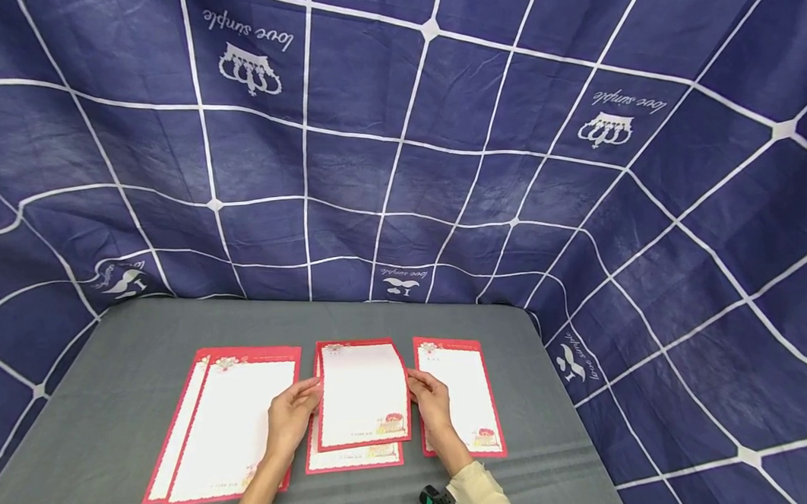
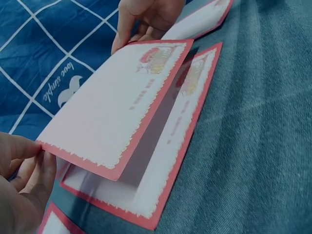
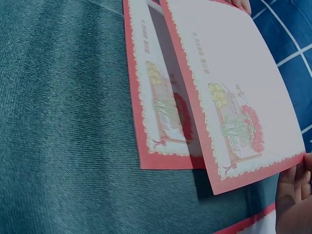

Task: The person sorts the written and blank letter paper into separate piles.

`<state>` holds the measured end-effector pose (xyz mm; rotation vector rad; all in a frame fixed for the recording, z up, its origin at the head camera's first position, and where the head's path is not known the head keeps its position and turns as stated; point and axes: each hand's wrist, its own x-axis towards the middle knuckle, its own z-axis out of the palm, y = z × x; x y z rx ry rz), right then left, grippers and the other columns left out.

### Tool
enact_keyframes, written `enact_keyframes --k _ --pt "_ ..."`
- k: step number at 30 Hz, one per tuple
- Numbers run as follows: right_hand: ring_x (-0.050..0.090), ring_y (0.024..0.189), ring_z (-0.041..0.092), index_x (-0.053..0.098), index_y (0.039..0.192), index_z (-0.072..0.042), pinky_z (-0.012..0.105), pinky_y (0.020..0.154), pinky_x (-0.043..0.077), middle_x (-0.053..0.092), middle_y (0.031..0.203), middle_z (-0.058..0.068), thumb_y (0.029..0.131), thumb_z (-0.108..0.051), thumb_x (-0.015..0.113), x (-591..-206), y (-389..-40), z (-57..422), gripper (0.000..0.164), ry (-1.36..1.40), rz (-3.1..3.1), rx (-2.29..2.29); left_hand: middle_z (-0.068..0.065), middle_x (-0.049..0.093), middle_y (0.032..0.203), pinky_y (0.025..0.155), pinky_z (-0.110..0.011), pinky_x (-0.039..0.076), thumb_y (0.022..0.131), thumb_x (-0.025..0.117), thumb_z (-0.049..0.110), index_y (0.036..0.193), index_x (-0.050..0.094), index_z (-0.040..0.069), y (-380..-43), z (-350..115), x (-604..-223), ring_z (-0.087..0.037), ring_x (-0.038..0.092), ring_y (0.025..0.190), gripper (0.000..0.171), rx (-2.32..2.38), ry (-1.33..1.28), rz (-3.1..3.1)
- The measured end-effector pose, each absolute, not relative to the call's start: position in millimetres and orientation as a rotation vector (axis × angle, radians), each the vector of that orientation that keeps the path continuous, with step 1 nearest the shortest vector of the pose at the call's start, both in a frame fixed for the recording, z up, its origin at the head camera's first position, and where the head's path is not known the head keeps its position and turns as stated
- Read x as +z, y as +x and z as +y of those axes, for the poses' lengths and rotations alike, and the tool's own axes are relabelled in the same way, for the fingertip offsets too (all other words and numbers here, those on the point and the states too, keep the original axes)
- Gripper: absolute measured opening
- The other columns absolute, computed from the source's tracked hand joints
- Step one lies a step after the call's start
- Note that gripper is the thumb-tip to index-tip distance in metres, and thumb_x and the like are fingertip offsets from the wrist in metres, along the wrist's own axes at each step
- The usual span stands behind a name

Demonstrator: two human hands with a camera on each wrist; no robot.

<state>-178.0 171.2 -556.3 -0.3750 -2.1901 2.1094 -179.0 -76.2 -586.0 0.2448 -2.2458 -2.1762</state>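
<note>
In the head view a red-bordered white sheet of paper (image 1: 363,395) is held up at the middle of the table. My left hand (image 1: 289,419) pinches its left edge, and my right hand (image 1: 432,404) pinches its right edge. Beneath it lies another red-bordered sheet (image 1: 353,460), whose lower strip shows past the raised one. Both wrist views show a gap between the raised sheet (image 2: 107,107) and the lower sheet (image 3: 139,97). A flower drawing decorates the lower corner of each.
To the left, overlapping red-bordered sheets (image 1: 231,428) lie on the grey table cloth (image 1: 543,427). A single sheet (image 1: 460,394) lies at the right, partly behind my right hand. A small black device (image 1: 435,500) is by my right wrist. A blue checked curtain (image 1: 370,132) hangs behind.
</note>
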Motion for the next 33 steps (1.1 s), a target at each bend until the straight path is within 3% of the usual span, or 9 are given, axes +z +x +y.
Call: enact_keyframes --k 7,15,22,33 --pt "0.064 0.095 0.020 0.060 0.121 0.016 0.030 0.081 0.054 0.065 0.112 0.028 0.097 0.001 0.057 -546 -179 179 0.029 -0.377 -2.170 2.089 -0.018 0.068 0.108 0.074 -0.024 0.056 0.094 0.063 0.000 0.120 0.068 -0.002 -184 -66 -581 -0.016 0.069 0.090 0.026 -2.186 0.221 -2.225" --pt "0.063 0.088 0.019 0.063 0.119 0.014 0.030 0.078 0.055 0.066 0.105 0.025 0.096 0.003 0.057 -541 -180 194 0.026 -0.420 -2.172 2.015 -0.016 0.069 0.111 0.078 -0.021 0.054 0.095 0.063 0.004 0.122 0.067 -0.001 -189 -49 -574 -0.023 0.068 0.098 0.027 -2.188 0.169 -2.248" --pt "0.063 0.087 0.017 0.065 0.117 0.013 0.027 0.074 0.055 0.067 0.105 0.025 0.096 0.002 0.059 -555 -183 214 0.025 -0.448 -2.143 1.967 -0.017 0.070 0.107 0.073 -0.024 0.056 0.094 0.063 -0.001 0.118 0.069 -0.002 -192 -32 -569 -0.027 0.069 0.096 0.025 -2.196 0.114 -2.211" --pt "0.062 0.077 0.011 0.069 0.113 0.009 0.021 0.066 0.051 0.070 0.093 0.010 0.094 -0.001 0.062 -575 -183 247 0.022 -0.455 -2.063 1.865 -0.015 0.072 0.100 0.069 -0.020 0.055 0.091 0.065 -0.003 0.112 0.072 -0.001 -197 2 -569 -0.025 0.070 0.089 0.022 -2.177 0.050 -2.188"
